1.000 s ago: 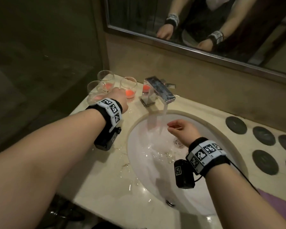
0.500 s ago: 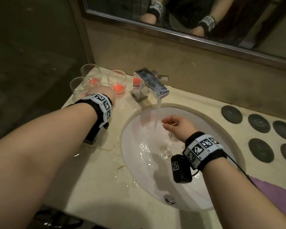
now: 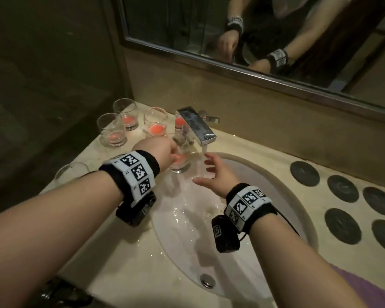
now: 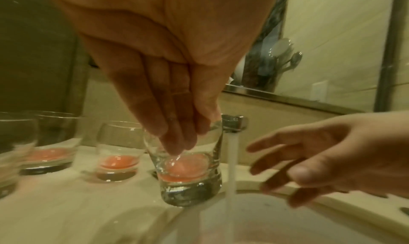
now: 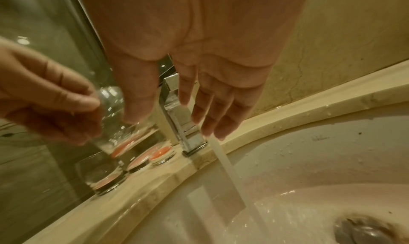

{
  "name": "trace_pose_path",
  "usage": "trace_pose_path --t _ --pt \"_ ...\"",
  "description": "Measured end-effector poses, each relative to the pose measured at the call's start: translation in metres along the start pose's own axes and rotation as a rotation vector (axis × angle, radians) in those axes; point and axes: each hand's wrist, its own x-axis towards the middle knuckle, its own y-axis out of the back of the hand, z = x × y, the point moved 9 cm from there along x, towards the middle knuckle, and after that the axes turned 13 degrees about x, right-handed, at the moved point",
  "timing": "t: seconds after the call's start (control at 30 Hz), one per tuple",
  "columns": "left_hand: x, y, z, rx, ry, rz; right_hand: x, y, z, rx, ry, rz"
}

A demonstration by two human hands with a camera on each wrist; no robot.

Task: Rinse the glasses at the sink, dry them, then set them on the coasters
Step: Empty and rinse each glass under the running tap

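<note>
Left hand (image 3: pixel 162 150) gripping glass (image 3: pixel 180 160) with pink residue, nearing stream (image 3: pixel 203 165); right hand (image 3: pixel 216 172) spread wide, waiting. Advise tilting rim under flow, keeping grip firm.

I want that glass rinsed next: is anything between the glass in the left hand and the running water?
Nothing visible. The left hand holds the glass just left of the stream, with only open air between. The right hand, fingers spread, waits on the stream's far side.
</note>
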Motion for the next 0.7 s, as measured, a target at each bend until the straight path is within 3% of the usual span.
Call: trace_pose_path --t 0.2,0.33,0.47,0.7 --pt "-0.013 -0.012 0.056 -0.046 -0.140 -0.083 -0.008 -0.004 0.008 0.123 0.064 -0.081" --pt "-0.011 -0.019 0.068 -0.126 -0.164 -0.012 0.001 0.010 0.030 0.111 0.036 0.027" --pt "-0.007 -0.016 0.059 -0.266 -0.173 0.095 0.016 0.019 0.052 0.115 -0.086 0.080" --pt "0.009 -0.035 0.011 -0.309 -0.065 0.029 0.048 0.019 0.064 0.072 -0.160 0.112"
